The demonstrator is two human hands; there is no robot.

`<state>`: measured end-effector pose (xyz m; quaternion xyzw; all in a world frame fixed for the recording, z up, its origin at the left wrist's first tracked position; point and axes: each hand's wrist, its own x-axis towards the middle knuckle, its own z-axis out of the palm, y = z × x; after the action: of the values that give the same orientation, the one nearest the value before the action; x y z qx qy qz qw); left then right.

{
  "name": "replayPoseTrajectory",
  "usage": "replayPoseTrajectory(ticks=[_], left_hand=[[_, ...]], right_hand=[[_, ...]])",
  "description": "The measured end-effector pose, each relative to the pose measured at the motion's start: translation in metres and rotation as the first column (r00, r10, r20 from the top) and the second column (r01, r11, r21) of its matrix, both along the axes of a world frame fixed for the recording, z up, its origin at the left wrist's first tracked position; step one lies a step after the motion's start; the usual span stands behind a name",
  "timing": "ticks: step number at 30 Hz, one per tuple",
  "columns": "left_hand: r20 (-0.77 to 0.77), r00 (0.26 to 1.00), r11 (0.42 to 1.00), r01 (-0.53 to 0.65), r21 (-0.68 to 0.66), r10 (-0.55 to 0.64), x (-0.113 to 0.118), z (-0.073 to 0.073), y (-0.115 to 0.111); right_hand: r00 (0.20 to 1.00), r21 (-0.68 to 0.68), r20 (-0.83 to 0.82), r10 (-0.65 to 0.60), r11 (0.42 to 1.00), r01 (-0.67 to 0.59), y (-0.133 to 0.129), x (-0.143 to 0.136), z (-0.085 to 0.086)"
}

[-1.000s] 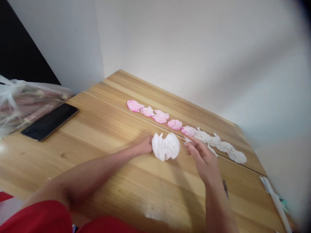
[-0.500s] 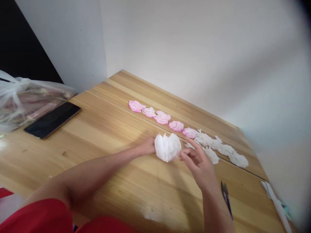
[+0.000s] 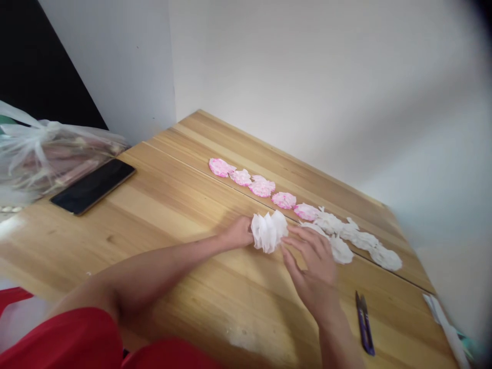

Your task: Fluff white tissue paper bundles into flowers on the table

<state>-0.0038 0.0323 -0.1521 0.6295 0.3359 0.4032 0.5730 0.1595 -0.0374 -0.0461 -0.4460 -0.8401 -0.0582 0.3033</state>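
Observation:
A white ruffled paper flower [image 3: 269, 231] is held above the wooden table by my left hand [image 3: 240, 233], whose fingers are closed behind its left side. My right hand [image 3: 313, 259] is at the flower's right side, fingers spread, with the fingertips at the edge of the layers. Behind the hands lies a row of pink-edged ruffled flowers [image 3: 262, 186], which continues to the right into several white ones [image 3: 386, 256]. One white flower [image 3: 341, 250] lies just beyond my right hand.
Purple-handled thread snips [image 3: 364, 324] lie right of my right forearm. A black phone [image 3: 93, 185] lies at the left, beside a tied clear plastic bag [image 3: 57, 154]. White strips [image 3: 442, 323] are at the table's right edge. A wall stands behind the table [image 3: 200, 120].
My right hand's fingers have opened from a near pinch and spread beside the flower. The flower has turned, showing its layers more edge-on. The view has shifted slightly.

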Motion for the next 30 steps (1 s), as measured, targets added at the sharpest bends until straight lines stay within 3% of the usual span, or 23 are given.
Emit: replayPoseTrajectory(ticks=[8, 18, 26, 30], left_hand=[[-0.230, 0.971, 0.994, -0.046, 0.097, 0.067, -0.001, -0.002, -0.001], [-0.390, 0.904, 0.962, -0.073, 0.264, 0.176, -0.005, 0.011, -0.006], [-0.376, 0.911, 0.962, -0.070, 0.264, 0.170, -0.004, 0.012, -0.005], [-0.368, 0.913, 0.961, -0.079, 0.265, 0.176, -0.005, 0.012, -0.006]], right_hand=[[0.998, 0.015, 0.053, -0.034, 0.999, 0.033, 0.004, -0.006, -0.014], [0.978, 0.061, 0.142, -0.152, 0.988, 0.145, 0.009, -0.016, -0.030], [0.984, 0.085, 0.048, -0.170, 0.982, 0.166, 0.010, 0.002, -0.014], [0.984, 0.082, 0.058, -0.166, 0.983, 0.161, 0.007, -0.003, -0.007]])
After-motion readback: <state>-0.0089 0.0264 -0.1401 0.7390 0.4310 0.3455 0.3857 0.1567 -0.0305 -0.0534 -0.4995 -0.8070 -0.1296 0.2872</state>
